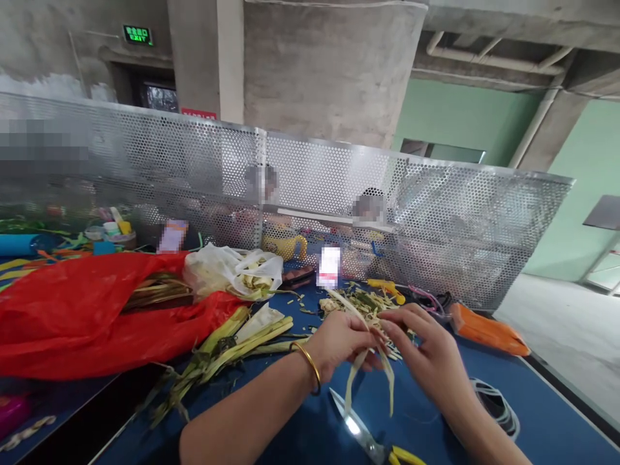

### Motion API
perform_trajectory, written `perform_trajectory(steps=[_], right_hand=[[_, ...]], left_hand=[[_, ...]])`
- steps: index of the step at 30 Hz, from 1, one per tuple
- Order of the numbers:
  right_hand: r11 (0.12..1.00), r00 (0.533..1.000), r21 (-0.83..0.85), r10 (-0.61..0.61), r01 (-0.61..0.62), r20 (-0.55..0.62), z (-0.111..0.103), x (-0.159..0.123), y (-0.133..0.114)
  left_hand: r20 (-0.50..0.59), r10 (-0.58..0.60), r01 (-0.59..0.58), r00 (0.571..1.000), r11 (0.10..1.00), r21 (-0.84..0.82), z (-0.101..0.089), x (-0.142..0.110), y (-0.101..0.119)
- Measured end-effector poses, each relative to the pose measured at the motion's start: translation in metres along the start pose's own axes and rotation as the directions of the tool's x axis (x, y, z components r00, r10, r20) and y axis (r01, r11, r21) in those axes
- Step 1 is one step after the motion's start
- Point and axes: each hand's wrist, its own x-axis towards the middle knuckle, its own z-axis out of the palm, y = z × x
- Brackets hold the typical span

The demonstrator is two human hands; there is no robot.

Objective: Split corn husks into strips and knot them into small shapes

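Note:
My left hand, with a gold bangle at the wrist, is closed on pale, flat plant strips that look like corn husk. One strip end sticks up past the fingers, and two tails hang down below. My right hand pinches at the same strips, its fingertips close to the left thumb and partly hidden. Beneath the hands, scissors with yellow handles lie on the blue tabletop. Beyond the fingers is a heap of cut husk scraps.
To the left lie whole husk stalks, a red plastic bag and a white bag. An orange packet and a looped dark strap are at right. A perforated metal screen spans the back; people sit behind it.

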Motion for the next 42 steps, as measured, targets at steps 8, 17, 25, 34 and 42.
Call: perform_trajectory(steps=[8,17,25,34,42], right_hand=[[0.737,0.87,0.485,0.298,-0.471,0.393,0.02,0.001,0.014],[1.0,0.994,0.013,-0.022,0.024,-0.102,0.002,-0.008,-0.019],[0.849,0.926,-0.44,-0.366,0.294,-0.088,0.017,-0.011,-0.016],[0.767,0.94,-0.576,-0.342,0.283,0.006,0.03,-0.012,-0.01],[0.655,0.842,-0.584,-0.531,0.479,0.095,0.026,-0.012,-0.015]], left_hand=[[0.149,-0.128,0.093,0.98,0.97,0.225,0.021,-0.006,-0.02],[-0.055,-0.242,0.224,0.969,0.948,-0.228,-0.006,0.007,-0.003],[-0.062,-0.192,0.156,0.979,0.914,-0.374,-0.025,-0.002,0.031],[0.025,-0.158,0.149,0.987,0.849,-0.507,-0.025,0.0,0.028],[-0.045,-0.149,0.109,0.988,0.869,-0.482,-0.018,0.002,0.02]])
